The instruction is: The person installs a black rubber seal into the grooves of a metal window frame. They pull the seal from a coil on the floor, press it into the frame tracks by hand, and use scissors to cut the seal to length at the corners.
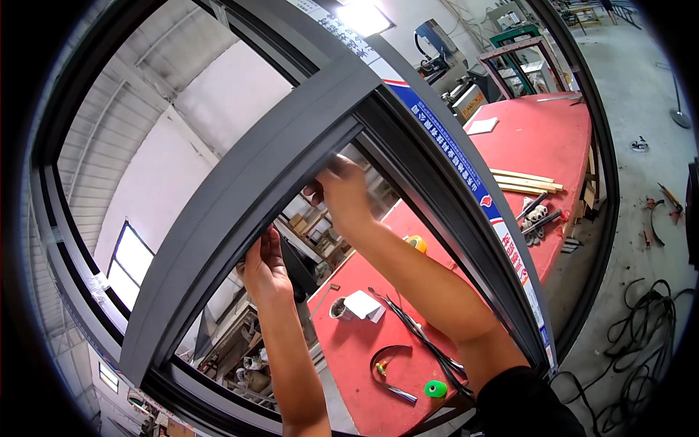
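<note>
A large dark-grey metal window frame [240, 171] stands tilted across the view, with a black strip along its inner edge. My left hand [267, 271] reaches up through the opening to this inner edge, its fingers closed against the black strip; what lies between them is hidden. Higher along the same bar, my right hand [342, 191] has its fingers curled and pressed to the inner edge, near the upper corner. It is slightly smeared by motion, and anything it pinches is too small to make out. A printed blue and white film [444, 142] covers the frame's outer side.
Behind the frame, a red-topped table [542, 146] holds wooden strips [524, 182], gloves [535, 213], a yellow tape roll [416, 243], a bundle of black strips [426, 339] and a green roll [435, 389]. Tangled black strips [637, 328] lie on the floor at right.
</note>
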A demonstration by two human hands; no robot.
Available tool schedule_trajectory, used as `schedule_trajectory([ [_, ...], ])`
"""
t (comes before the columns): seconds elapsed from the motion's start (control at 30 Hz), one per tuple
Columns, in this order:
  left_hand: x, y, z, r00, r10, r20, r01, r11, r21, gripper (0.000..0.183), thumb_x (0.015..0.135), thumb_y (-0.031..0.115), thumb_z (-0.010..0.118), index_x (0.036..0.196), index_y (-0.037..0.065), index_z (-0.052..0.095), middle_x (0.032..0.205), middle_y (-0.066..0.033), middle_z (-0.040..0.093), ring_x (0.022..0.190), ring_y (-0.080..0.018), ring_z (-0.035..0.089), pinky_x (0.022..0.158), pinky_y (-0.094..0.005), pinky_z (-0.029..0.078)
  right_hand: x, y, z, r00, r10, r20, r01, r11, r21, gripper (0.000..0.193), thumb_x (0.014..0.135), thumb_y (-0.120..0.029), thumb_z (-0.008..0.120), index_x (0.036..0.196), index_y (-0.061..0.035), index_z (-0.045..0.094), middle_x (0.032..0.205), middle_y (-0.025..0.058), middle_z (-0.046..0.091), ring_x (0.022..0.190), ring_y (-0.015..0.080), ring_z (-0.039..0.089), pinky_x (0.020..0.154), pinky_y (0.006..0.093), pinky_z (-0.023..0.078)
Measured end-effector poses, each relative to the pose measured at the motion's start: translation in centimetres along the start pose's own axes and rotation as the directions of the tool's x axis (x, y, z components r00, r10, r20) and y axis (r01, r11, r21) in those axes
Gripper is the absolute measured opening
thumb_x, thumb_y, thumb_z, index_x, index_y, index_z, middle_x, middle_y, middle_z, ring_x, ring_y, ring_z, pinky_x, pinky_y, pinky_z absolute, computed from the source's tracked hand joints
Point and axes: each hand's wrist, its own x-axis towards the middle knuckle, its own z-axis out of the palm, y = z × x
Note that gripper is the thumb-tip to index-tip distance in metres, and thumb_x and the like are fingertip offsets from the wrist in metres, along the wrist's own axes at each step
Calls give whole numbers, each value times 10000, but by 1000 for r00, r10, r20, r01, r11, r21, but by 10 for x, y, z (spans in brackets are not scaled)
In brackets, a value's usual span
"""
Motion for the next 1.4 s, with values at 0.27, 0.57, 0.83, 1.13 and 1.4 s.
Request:
schedule_trajectory([
  [0.27,6,-7,-4,996,-68,-52,70,997,39,147,858,40,605,998,25,650,941,-94,680,863,-199,654,823,-321,528,6,-6,-5,991,-50,-125,30,988,-152,172,896,-75,466,820,12,592,657,66,599,505,111,554,392,249,405],
  [0.57,25,1,-46,992,-98,82,95,995,42,210,911,119,551,1078,15,624,1062,-102,660,998,-236,637,903,-352,498,22,6,-6,986,42,-160,-49,998,-41,117,857,-30,524,796,41,595,585,82,590,423,124,509,342,271,354],
  [0.83,4,41,-67,1000,22,-8,-21,998,65,202,867,118,623,1046,25,616,989,-111,672,902,-244,664,840,-398,550,17,-13,-7,987,73,-144,-82,995,-57,70,825,6,520,868,-49,530,630,37,553,473,119,493,381,269,339],
  [1.13,-7,94,-108,980,117,-159,-104,991,84,192,858,88,624,1024,-8,628,927,-116,668,832,-212,649,831,-358,558,6,-17,2,992,98,-82,-105,991,-80,20,866,-48,533,872,-41,551,705,39,580,537,116,528,445,237,441],
  [1.4,-10,38,-68,999,2,-41,-4,998,-58,259,832,62,661,1081,87,593,971,-68,647,863,-207,642,800,-390,546,-37,33,39,985,174,10,-174,984,-44,162,868,-173,590,810,-27,548,582,65,557,486,140,540,425,252,415],
])
